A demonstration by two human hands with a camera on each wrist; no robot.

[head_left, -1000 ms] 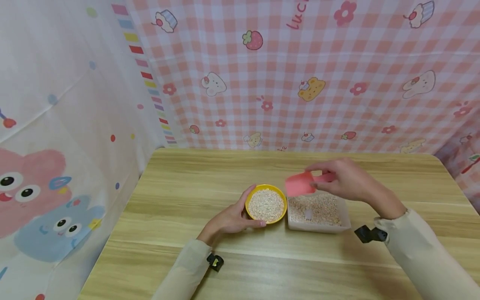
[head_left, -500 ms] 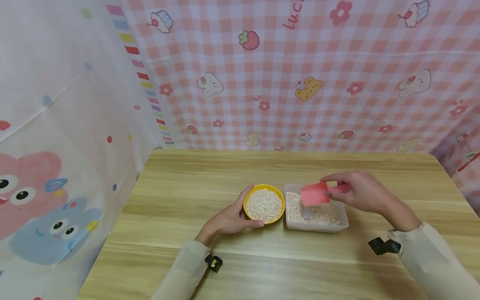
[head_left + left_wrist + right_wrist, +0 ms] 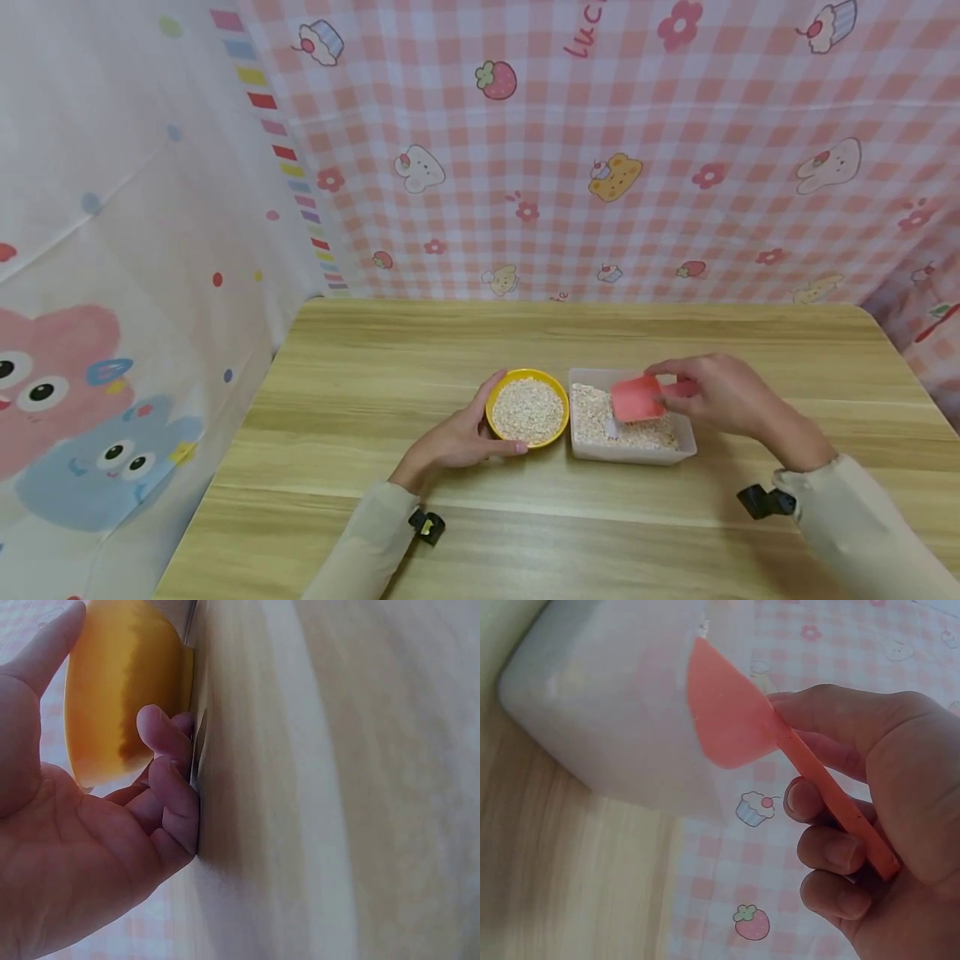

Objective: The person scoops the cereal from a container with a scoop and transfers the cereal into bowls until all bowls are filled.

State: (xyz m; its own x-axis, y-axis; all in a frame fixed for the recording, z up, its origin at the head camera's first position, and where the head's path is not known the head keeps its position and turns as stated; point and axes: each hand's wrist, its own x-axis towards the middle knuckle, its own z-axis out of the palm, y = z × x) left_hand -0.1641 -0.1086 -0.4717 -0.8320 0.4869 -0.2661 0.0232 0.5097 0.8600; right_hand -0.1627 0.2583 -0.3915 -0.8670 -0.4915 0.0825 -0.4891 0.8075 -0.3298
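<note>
A small yellow bowl (image 3: 564, 425) full of pale flakes like oats stands on the table. My left hand (image 3: 457, 437) grips its left side, the thumb along the near rim and a finger at the far rim. In the left wrist view, the other fingers of that hand curl low beside the bowl. My right hand (image 3: 716, 396) holds a pink scoop (image 3: 735, 705) by its handle. In the head view, the scoop's blade overlaps the flakes in a whitish plastic box (image 3: 633, 456) beside the bowl. The scoop's inside is hidden.
The wooden table (image 3: 487, 533) carries the bowl and box side by side, close together. A small pale patch (image 3: 612, 427) shows among the flakes in the box. Behind the table hangs a pink checked cloth (image 3: 465, 167).
My right hand has moved right and toward me, carrying the scoop from the box's back left corner to over its flakes. The left hand stays on the bowl; the view has shifted slightly.
</note>
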